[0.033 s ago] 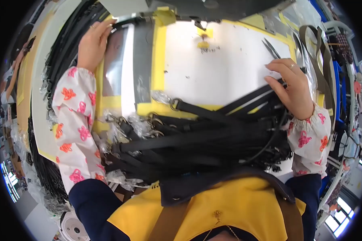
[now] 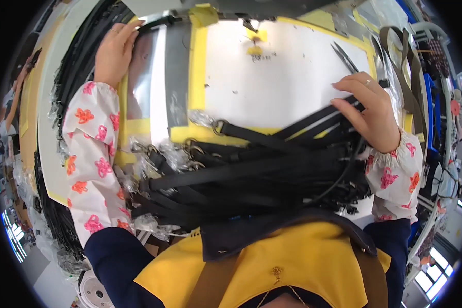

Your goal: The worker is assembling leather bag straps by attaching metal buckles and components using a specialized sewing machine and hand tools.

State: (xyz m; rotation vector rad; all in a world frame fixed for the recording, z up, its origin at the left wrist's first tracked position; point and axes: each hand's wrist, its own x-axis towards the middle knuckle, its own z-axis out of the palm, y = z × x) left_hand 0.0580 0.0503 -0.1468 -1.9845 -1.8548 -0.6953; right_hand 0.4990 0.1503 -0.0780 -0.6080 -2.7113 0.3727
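Note:
At the far left, my left hand (image 2: 115, 54) is closed, its fingertips pinching the end of a narrow black strap (image 2: 156, 21) that runs rightward toward the machine. On the right, my right hand (image 2: 367, 110) curls with thumb and fingers round the ends of black straps (image 2: 321, 117); its palm side is partly hidden. Scissors (image 2: 346, 57) with dark pointed blades lie just beyond its fingers, their handles partly behind the hand. Between my arms and close to my body lies a heap of black straps (image 2: 251, 172) with metal rings and clear plastic wrapping on their left ends.
A dark grey machine (image 2: 303, 6) stands at the far edge. Yellow tape (image 2: 197, 82) borders the white work surface (image 2: 262, 92), where small dark scraps lie. More black straps (image 2: 79, 56) hang at the left. Brown straps (image 2: 408, 66) hang at the right.
The whole scene sits slightly higher and further left in the picture. Both hands keep nearly the same posture and grip.

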